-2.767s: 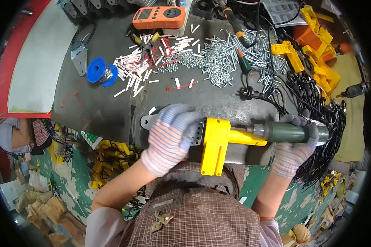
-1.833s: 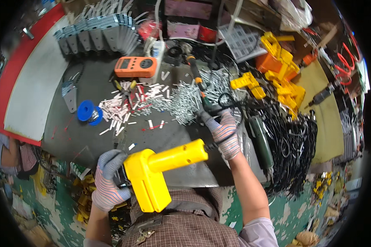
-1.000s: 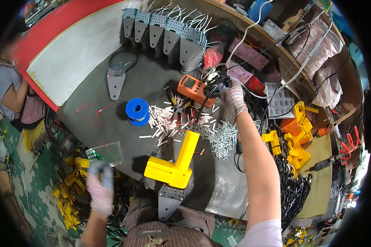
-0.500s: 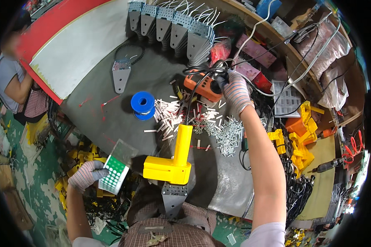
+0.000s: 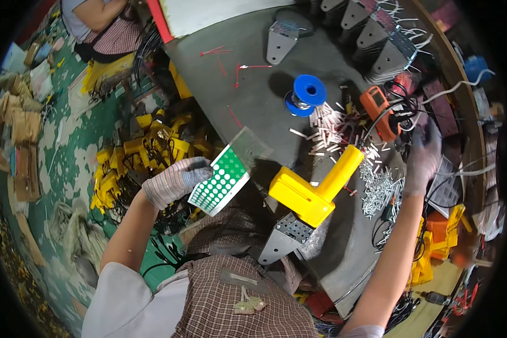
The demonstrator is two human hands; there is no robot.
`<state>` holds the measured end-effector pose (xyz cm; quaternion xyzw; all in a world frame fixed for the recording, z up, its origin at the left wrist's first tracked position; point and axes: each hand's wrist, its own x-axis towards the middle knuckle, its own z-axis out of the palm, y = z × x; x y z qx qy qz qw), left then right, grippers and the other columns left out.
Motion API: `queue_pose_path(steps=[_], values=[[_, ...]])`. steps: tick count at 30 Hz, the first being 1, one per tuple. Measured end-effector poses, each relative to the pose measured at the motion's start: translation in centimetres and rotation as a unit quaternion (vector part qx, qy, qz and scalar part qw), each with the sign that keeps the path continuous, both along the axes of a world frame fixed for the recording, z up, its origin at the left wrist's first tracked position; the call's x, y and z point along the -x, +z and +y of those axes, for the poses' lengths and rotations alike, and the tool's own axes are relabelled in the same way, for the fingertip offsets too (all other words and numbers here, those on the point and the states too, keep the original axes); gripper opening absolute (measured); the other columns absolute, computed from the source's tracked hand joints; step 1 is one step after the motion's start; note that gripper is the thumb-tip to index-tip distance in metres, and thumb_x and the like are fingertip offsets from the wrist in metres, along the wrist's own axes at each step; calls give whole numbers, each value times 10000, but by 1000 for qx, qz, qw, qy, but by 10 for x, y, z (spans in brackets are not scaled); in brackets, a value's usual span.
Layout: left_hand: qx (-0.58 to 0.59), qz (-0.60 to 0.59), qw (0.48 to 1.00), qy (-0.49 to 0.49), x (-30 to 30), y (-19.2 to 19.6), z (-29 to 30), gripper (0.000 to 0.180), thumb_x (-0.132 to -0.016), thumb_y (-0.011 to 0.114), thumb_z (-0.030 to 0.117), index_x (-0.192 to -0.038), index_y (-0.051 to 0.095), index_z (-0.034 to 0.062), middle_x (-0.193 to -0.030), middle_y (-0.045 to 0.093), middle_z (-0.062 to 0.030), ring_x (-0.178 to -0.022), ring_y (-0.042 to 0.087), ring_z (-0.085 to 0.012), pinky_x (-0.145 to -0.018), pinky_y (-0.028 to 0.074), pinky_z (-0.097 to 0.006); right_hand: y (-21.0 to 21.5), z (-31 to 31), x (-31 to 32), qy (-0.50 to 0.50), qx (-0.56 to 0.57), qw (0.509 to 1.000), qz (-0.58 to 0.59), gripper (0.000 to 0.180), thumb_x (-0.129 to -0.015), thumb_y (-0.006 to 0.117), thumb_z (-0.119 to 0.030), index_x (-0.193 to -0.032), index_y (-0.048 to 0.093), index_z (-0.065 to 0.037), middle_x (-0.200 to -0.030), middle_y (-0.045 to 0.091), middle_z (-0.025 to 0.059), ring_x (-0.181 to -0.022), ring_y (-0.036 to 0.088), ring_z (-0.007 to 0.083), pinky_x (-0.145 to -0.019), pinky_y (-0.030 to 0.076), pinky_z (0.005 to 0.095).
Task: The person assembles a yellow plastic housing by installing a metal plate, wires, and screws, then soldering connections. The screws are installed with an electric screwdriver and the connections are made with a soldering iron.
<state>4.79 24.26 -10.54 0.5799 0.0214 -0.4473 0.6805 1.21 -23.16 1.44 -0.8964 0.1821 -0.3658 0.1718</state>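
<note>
Two gloved hands are busy: the left hand (image 5: pixel 174 181) is now bringing up a clear sheet of green dot stickers (image 5: pixel 222 181), pinched in its closed fingers, when a moment ago it was low by the floor. The right hand (image 5: pixel 421 160) is still reaching far over by the orange meter (image 5: pixel 377 110), too blurry to tell its fingers. The yellow tool (image 5: pixel 315 188) is lying alone on the grey table (image 5: pixel 253 101), so stickers may be next.

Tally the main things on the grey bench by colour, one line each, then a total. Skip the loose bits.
Yellow: 1, the L-shaped plastic housing
Blue: 1, the wire spool
Orange: 1, the handheld meter
Green-dotted: 1, the sheet in the left hand
Total: 4
</note>
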Motion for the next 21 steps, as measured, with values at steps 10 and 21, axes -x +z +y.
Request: queue_pose_path(steps=[10,21], values=[[-14,-103,991,89,18,20,-13,297,-885,670,156,-1126,610,-7,-943,645,-28,-902,588,-133,-852,471,-286,-19,261,30,317,80,936,126,270,-706,748,-145,-960,664,-112,-1108,598,116,-1150,530,352,-1059,321,549],[-34,-212,970,117,26,13,-20,196,-891,588,6,-1085,618,3,-972,654,-56,-897,607,-125,-829,487,-278,-40,295,12,277,149,921,231,224,-737,708,-272,-900,677,-122,-1152,609,69,-1228,501,324,-1113,187,637]])
